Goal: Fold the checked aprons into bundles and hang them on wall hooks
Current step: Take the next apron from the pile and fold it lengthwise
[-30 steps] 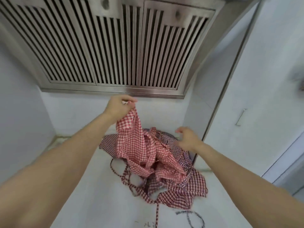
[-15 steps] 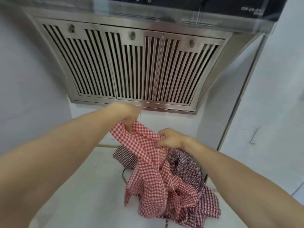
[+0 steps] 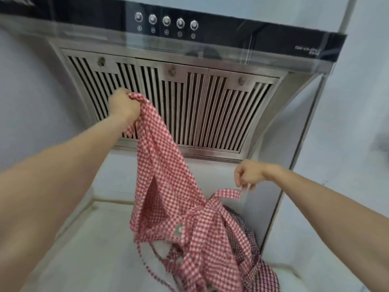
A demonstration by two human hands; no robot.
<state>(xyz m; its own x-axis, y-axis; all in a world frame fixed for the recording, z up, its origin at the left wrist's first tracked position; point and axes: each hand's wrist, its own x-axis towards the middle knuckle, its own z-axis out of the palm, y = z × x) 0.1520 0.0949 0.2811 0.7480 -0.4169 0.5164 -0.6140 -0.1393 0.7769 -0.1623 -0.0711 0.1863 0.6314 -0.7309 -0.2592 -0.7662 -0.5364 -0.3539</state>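
Evidently, left hand (image 3: 124,106) grips the red checked apron (image 3: 166,186) high against the range hood (image 3: 189,106); right hand (image 3: 249,173) pinches its strap (image 3: 228,193) below, spreading it for folding.

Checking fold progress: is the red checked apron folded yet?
Not folded: the red-and-white checked apron hangs loose from the left hand; the right hand pinches its strap.

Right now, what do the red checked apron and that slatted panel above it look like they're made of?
Red checked apron: thin woven fabric, probably cotton, matte; it drapes and creases limply from the left hand. Slatted panel: brushed metal, likely stainless steel, with a dull grey sheen.
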